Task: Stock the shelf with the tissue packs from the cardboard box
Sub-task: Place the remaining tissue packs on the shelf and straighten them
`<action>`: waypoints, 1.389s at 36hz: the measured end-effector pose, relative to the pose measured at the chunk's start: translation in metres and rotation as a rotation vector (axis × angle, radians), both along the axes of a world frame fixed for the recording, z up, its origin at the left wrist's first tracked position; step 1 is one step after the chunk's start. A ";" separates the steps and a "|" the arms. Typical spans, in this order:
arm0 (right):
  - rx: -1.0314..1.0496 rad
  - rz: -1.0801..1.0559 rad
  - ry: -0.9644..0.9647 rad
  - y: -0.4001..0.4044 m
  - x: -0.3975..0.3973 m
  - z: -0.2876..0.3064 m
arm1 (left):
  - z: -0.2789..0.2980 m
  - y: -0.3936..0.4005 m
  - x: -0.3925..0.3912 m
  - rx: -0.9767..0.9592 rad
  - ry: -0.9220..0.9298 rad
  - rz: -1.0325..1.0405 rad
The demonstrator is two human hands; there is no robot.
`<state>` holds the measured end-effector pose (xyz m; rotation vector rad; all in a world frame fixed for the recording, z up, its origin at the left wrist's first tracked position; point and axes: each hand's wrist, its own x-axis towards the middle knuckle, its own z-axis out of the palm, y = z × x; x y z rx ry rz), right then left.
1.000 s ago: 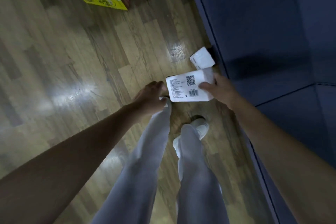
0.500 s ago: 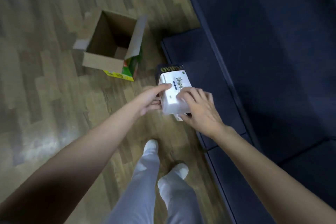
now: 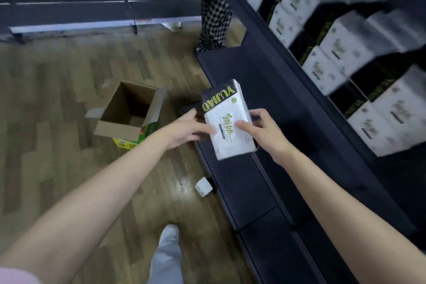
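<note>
Tissue pack (image 3: 229, 122) sat face up, long axis running away from you, black "YUJIAO" end farthest, held over the dark shelf (image 3: 265, 90) base edge. Your left hand (image 3: 186, 130) gripped its left side, thumb on the face; your right hand (image 3: 265, 131) gripped the right side likewise. Cardboard box (image 3: 129, 115) stood open on the floor (image 3: 50, 104), left of the pack; interior looked bare. Shelved packs (image 3: 341, 53) lined the tier at right.

Shelved tissue packs (image 3: 341, 53) are motion-blurred, cut off at the right edge.
</note>
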<state>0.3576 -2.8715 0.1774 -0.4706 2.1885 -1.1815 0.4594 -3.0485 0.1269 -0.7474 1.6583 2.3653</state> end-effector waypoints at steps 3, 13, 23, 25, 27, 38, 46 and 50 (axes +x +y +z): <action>0.106 0.033 0.130 0.029 -0.001 0.027 | 0.018 0.016 -0.002 -0.501 -0.046 -0.077; 0.110 0.063 0.291 0.116 0.019 0.100 | 0.086 0.099 0.011 -1.682 0.450 -0.477; 0.176 0.097 0.491 0.223 0.029 0.133 | 0.147 0.202 0.007 -1.698 0.580 -0.635; 0.261 0.140 0.633 0.243 0.031 0.137 | 0.156 0.223 0.001 -1.725 0.573 -0.672; 0.347 0.191 0.723 0.262 0.038 0.143 | 0.164 0.243 -0.005 -1.739 0.560 -0.720; 0.750 0.182 0.948 0.335 0.056 0.139 | 0.185 0.320 -0.040 -1.756 0.727 -0.822; 0.843 -0.031 0.673 0.358 0.021 0.119 | 0.196 0.315 -0.075 -1.784 0.795 -0.860; 0.908 -0.113 0.742 0.353 0.000 0.111 | 0.197 0.303 -0.090 -1.821 0.805 -0.922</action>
